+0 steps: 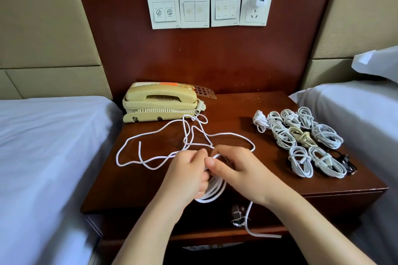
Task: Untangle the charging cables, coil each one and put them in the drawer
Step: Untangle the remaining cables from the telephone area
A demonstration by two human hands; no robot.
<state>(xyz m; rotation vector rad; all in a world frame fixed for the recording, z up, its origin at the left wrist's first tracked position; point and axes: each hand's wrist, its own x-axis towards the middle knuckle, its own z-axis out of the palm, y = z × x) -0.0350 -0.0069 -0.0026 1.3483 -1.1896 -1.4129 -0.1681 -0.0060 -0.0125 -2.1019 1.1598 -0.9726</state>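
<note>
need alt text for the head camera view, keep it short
Two bare hands hold a long white cable, partly coiled, over a dark wooden nightstand: the left hand grips the loops, the right hand pinches the strand. The loose remainder sprawls toward a beige telephone, and coiled cables lie grouped on the right.

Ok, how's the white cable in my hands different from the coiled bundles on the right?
The white cable is only partly coiled, its rest sprawling loose over the nightstand; the coiled bundles are fully wound. The white cable is gripped by the left hand and right hand; the coiled bundles lie untouched. Shared: mostly white cord, same nightstand.
</note>
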